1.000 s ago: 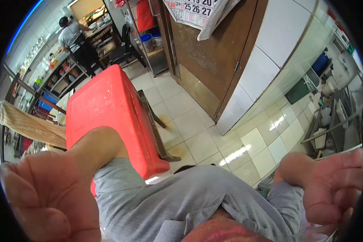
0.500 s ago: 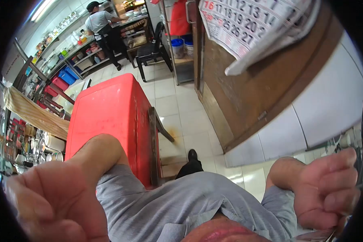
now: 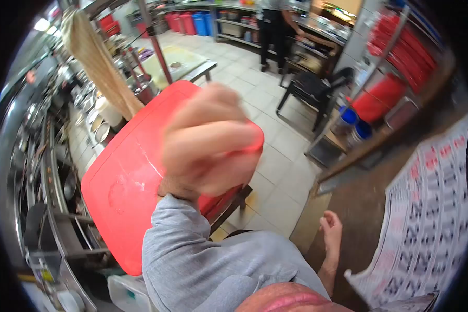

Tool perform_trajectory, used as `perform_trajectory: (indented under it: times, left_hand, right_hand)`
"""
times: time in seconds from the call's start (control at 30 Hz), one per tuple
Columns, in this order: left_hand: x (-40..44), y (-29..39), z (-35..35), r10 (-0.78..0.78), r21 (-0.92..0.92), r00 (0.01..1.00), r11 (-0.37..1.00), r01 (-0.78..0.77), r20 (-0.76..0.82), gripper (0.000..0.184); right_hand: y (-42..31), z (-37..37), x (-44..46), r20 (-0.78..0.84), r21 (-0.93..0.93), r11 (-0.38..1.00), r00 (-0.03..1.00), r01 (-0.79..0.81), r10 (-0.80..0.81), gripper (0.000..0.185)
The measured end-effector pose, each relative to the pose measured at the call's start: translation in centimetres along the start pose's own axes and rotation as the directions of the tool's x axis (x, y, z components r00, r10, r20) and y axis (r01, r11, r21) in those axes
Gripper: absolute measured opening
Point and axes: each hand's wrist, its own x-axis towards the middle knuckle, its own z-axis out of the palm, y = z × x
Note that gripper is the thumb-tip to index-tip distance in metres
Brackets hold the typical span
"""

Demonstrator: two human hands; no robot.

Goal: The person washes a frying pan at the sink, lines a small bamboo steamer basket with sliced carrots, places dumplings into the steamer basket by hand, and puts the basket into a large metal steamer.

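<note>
Mid-frame, left hand [image 3: 210, 143] raised over red box [image 3: 122, 190], blurred, fingers curled together into a fist; can't tell if it touches the box. Red box sits left of center, lid down. Lower right, right hand [image 3: 332, 229] low by brown door [image 3: 356, 205], fingers loosely bent, slightly apart, left of calendar [image 3: 426, 223]. Upper left, striped cloth [image 3: 99, 57] hangs beside the box. Upper right, black chair [image 3: 314, 88]; a person [image 3: 273, 31] stands near it, top center.

The box [image 3: 119, 192] lies left of the calendar [image 3: 426, 223], with the chair [image 3: 311, 87] farther back between them.
</note>
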Motion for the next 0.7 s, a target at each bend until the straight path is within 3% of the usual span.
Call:
perform_trajectory:
  times: [0.07, 0.1, 0.13, 0.2, 0.23, 0.3, 0.37, 0.43, 0.47, 0.57, 0.63, 0.7]
  left_hand:
    - [-1.3, -4.2, 2.0, -0.083, 0.208, 0.98, 0.977, 0.044, 0.182, 0.033]
    - [-1.7, -5.8, 2.6, -0.203, 0.3, 0.929, 0.948, 0.107, 0.309, 0.034]
    - [-2.3, -7.4, 3.0, -0.222, 0.335, 0.925, 0.935, 0.113, 0.308, 0.034]
    - [-3.3, -10.4, 4.1, -0.522, 0.498, 0.72, 0.821, 0.279, 0.457, 0.038]
    - [-3.5, -11.9, 4.7, -0.54, 0.518, 0.712, 0.806, 0.285, 0.448, 0.038]
    - [-3.6, -14.4, 5.5, -0.845, 0.684, 0.358, 0.533, 0.499, 0.397, 0.041]
    - [-3.5, -17.4, 5.7, -0.888, 0.717, 0.315, 0.458, 0.526, 0.336, 0.044]
    - [-3.6, -20.2, 5.9, -0.96, 0.697, 0.224, 0.278, 0.661, 0.171, 0.046]
    - [-3.3, -21.4, 6.1, -0.986, 0.744, 0.139, 0.161, 0.649, 0.092, 0.047]
    - [-5.8, -25.5, 6.1, -0.998, 0.772, 0.057, 0.032, 0.635, -0.006, 0.049]
    - [-7.1, -28.0, 5.7, -0.998, 0.79, 0.048, -0.007, 0.613, -0.046, 0.049]
    - [-7.8, -30.5, 4.9, -0.997, 0.781, -0.032, -0.069, 0.621, -0.063, 0.048]
  right_hand:
    - [2.1, 0.7, 5.4, 0.062, -0.117, 0.991, 0.995, -0.064, 0.072, 0.031]
    - [2.8, 0.7, 8.4, 0.104, -0.183, 0.981, 0.991, -0.059, 0.079, 0.033]
    - [2.3, 0.7, 11.5, 0.141, -0.189, 0.981, 0.987, -0.046, 0.073, 0.033]
    - [0.9, 0.9, 17.5, 0.283, -0.208, 0.968, 0.956, 0.141, -0.079, 0.036]
    - [-0.1, 1.0, 20.4, 0.308, -0.208, 0.967, 0.948, 0.146, -0.077, 0.036]
    - [-3.2, 0.8, 26.5, 0.33, -0.337, 0.855, 0.9, 0.395, -0.285, 0.036]
    - [-6.2, 0.8, 32.1, 0.376, -0.326, 0.849, 0.881, 0.416, -0.288, 0.035]
    - [-8.5, 1.0, 37.6, 0.422, -0.307, 0.855, 0.865, 0.418, -0.271, 0.034]
    - [-10.2, 1.3, 39.8, 0.458, -0.274, 0.861, 0.846, 0.427, -0.274, 0.034]
    - [-13.4, 3.4, 45.8, 0.552, -0.285, 0.786, 0.765, 0.548, -0.333, 0.034]
    - [-13.4, 5.8, 50.0, 0.581, -0.238, 0.795, 0.738, 0.558, -0.343, 0.033]
    - [-12.6, 8.8, 53.8, 0.654, -0.178, 0.814, 0.685, 0.553, -0.322, 0.033]
